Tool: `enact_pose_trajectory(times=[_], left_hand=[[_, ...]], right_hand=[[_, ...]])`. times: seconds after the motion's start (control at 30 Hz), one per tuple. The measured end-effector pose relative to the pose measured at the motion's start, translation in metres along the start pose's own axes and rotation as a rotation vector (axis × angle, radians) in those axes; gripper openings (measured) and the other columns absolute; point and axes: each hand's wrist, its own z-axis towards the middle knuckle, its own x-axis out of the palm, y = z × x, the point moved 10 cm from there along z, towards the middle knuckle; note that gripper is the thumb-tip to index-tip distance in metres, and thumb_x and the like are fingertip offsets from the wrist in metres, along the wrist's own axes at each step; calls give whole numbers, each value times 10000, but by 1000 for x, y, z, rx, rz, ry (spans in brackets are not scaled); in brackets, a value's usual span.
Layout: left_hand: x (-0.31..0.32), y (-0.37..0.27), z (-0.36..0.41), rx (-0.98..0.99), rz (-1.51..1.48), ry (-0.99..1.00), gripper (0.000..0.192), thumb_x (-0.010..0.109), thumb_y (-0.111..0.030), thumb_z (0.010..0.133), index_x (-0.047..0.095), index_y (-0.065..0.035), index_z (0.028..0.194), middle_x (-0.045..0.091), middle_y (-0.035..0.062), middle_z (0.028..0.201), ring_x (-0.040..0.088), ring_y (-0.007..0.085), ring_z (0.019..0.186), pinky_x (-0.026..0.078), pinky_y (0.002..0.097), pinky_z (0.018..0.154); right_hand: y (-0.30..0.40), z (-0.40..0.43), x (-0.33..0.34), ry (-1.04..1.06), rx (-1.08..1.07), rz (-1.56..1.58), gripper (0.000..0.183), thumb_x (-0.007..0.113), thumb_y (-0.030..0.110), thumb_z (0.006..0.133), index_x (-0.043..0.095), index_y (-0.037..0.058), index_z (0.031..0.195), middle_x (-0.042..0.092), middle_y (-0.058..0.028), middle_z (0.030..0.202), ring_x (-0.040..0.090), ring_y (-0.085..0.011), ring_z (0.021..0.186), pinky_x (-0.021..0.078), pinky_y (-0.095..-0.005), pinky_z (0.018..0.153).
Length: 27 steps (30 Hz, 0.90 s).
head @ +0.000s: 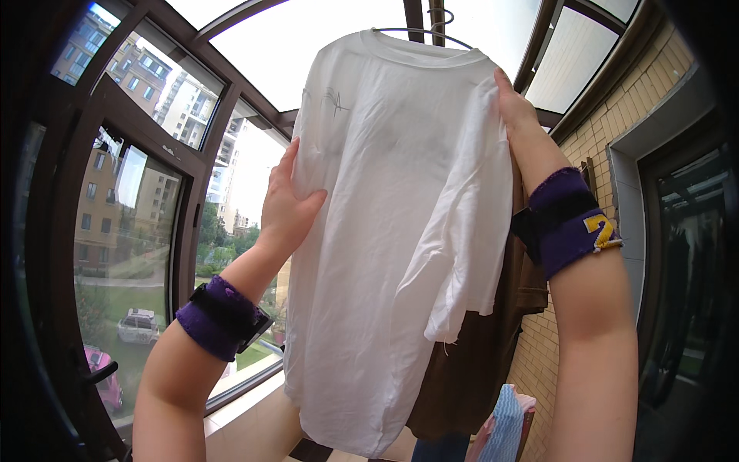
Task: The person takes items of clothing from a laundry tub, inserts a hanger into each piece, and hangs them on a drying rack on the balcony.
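Observation:
A white T-shirt with a small dark print on its chest hangs before me on a dark hanger, its hook uppermost. My left hand holds the shirt's left side, thumb on the front, its other fingers partly behind the cloth. Higher up, my right hand grips the edge near the right shoulder, most of its fingers hidden by fabric. The right sleeve hangs creased and folded across the front. Close behind the shirt is a brown garment.
Brown-framed windows stand at left, one with a dark handle. A yellowish brick wall runs along the right, beside a dark glass door. Low down hang a blue-and-white cloth and a pink cloth.

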Motion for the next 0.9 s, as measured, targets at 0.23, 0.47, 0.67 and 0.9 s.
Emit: enact_pose_trajectory(times=[0.23,0.47,0.67,0.9], left_hand=[[-15,9,-100,-371,-262,30,1076,744,-310,794,-53,-13,1454,358,255,1330,492,298,1168,445,368,948],[40,-1,-226,-946,-752,449,561,700,-295,846,469,29,1241,614,107,1053,610,159,942,497,305,817],[40,-5,-244,-829,-894,383,333,650,-253,898,554,-5,1100,640,56,976,617,110,854,505,270,751],[1,24,-231,-699,-712,124,270,635,-217,907,557,-24,1080,644,60,949,611,99,793,506,247,711]], right_hand=[[-55,-145,-53,560,172,222,814,690,496,811,393,-60,1326,563,-147,1173,589,-204,1026,504,-312,865],[-147,-305,-161,416,463,125,546,621,299,915,419,-6,1320,566,-91,1192,567,-165,1051,467,-288,889],[-168,-334,-244,98,239,12,396,542,273,969,514,-25,1228,599,-85,1164,548,-120,1023,423,-254,905],[-142,-325,-280,-30,102,61,322,557,257,963,560,-20,1125,638,-58,1019,576,-98,891,458,-237,807]])
